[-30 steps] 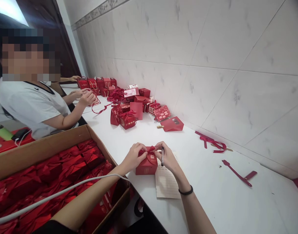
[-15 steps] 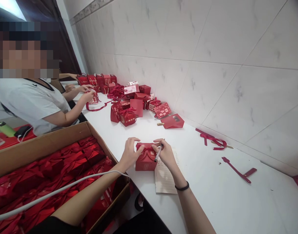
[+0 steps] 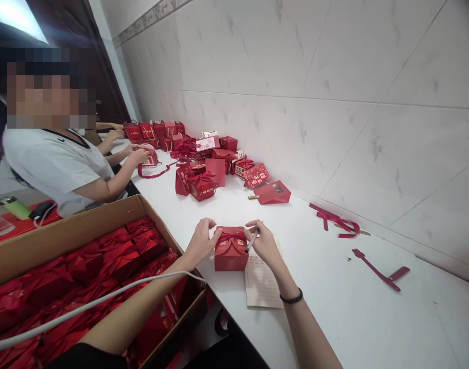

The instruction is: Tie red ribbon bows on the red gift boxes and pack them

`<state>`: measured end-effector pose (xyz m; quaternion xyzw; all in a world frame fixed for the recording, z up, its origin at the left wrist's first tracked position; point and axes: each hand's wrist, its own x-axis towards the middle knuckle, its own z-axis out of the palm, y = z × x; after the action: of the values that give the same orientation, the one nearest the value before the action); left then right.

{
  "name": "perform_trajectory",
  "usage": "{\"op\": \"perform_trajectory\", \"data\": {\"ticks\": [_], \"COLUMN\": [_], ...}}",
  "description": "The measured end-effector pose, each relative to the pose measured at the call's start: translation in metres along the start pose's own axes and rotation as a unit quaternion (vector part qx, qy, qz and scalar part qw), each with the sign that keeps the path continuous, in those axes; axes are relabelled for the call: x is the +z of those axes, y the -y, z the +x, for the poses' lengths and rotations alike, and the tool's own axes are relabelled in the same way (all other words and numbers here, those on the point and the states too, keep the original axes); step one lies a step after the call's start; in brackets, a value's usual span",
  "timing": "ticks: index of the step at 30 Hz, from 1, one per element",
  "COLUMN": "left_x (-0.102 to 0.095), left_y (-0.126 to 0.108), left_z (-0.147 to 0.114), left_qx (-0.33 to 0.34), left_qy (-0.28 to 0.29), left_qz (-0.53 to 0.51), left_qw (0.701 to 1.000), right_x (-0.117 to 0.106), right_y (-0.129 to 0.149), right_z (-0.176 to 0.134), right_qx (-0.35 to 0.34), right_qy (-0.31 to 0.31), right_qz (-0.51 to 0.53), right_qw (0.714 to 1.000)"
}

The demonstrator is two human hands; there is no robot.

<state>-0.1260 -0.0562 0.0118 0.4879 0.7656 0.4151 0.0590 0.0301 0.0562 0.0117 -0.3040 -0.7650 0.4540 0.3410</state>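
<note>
A small red gift box (image 3: 231, 260) stands on the white table in front of me, with a dark red ribbon (image 3: 233, 236) across its top. My left hand (image 3: 201, 243) grips the box at its left side, the thumb on the upper edge and the fingers curled behind. At the opposite side, my right hand (image 3: 265, 246) holds a pen (image 3: 252, 241) slanted between its fingers, and its fingertips are at the box's top right corner. Partly beneath that hand lies a notebook (image 3: 264, 289) with handwriting.
A cardboard carton (image 3: 142, 207) full of red ribboned boxes sits at left, a white cable (image 3: 104, 302) crossing it. Several red boxes (image 3: 204, 187) are piled ahead. Ribbon strips (image 3: 376, 270) lie at right by the tiled wall. A co-worker (image 3: 61, 164) handles another box.
My left thumb has drawn back toward the box's left edge, and my right fingers have shifted slightly outward. More of the ribbon and box top shows. The view has moved slightly.
</note>
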Motion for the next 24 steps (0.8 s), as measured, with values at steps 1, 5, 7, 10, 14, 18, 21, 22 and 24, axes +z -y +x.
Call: {"op": "perform_trajectory", "data": {"ticks": [1, 5, 7, 10, 14, 18, 21, 22, 24], "left_x": [-0.005, -0.024, -0.028, -0.031, -0.047, -0.084, -0.118, -0.129, -0.148], "left_y": [-0.001, -0.011, -0.017, -0.018, 0.002, 0.038, 0.06, 0.066, 0.075], "left_z": [0.003, 0.011, 0.011, 0.01, 0.013, 0.012, -0.001, -0.008, -0.023], "left_qx": [0.049, 0.208, 0.211, 0.177, 0.062, -0.15, -0.23, -0.248, -0.283], "left_qy": [0.001, 0.204, 0.285, 0.3, 0.208, 0.091, 0.017, -0.012, -0.067], "left_qz": [-0.001, 0.031, 0.058, 0.048, -0.105, -0.383, -0.473, -0.497, -0.542], "left_qw": [0.999, 0.956, 0.933, 0.936, 0.971, 0.907, 0.85, 0.831, 0.789], "right_x": [-0.004, -0.029, -0.043, -0.061, -0.073, -0.073, -0.072, -0.073, -0.073], "right_y": [-0.001, -0.015, -0.027, -0.049, -0.076, -0.088, -0.091, -0.091, -0.091], "right_z": [0.001, 0.007, 0.009, 0.009, 0.002, -0.006, -0.007, -0.006, -0.006], "right_qx": [0.007, 0.05, 0.072, 0.11, 0.152, 0.166, 0.172, 0.176, 0.186], "right_qy": [-0.007, -0.054, -0.06, -0.054, -0.084, -0.113, -0.125, -0.126, -0.127], "right_qz": [-0.014, -0.09, -0.125, -0.183, -0.241, -0.238, -0.217, -0.209, -0.199], "right_qw": [1.0, 0.993, 0.988, 0.975, 0.955, 0.95, 0.953, 0.954, 0.954]}}
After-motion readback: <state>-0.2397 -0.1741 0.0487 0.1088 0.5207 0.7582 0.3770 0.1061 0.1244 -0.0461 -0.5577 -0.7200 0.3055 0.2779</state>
